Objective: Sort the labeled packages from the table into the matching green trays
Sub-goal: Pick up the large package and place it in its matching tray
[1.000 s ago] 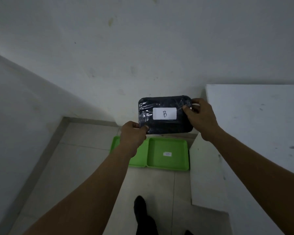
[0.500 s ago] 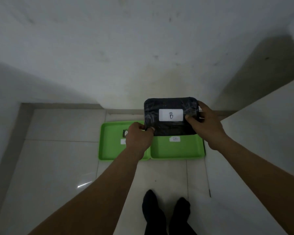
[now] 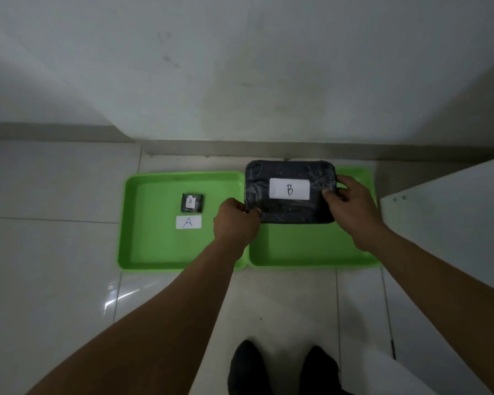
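Observation:
A large black wrapped package (image 3: 290,208) with a white label marked B is held over the right green tray (image 3: 311,249). My left hand (image 3: 236,220) grips its lower left corner and my right hand (image 3: 351,208) grips its right edge. The left green tray (image 3: 154,240) carries a white label marked A (image 3: 188,222). A small black package (image 3: 192,203) with its own A label lies in that tray just above the label. The two trays sit side by side on the floor, touching. The package hides the right tray's own label.
The trays rest on pale floor tiles close to a white wall (image 3: 240,67). A white table (image 3: 454,223) edge juts in at the right, next to the right tray. My two dark-socked feet (image 3: 283,369) stand just behind the trays.
The view has tipped down and closer to the trays. The B package, still in both hands, has come lower and now hangs over the right tray.

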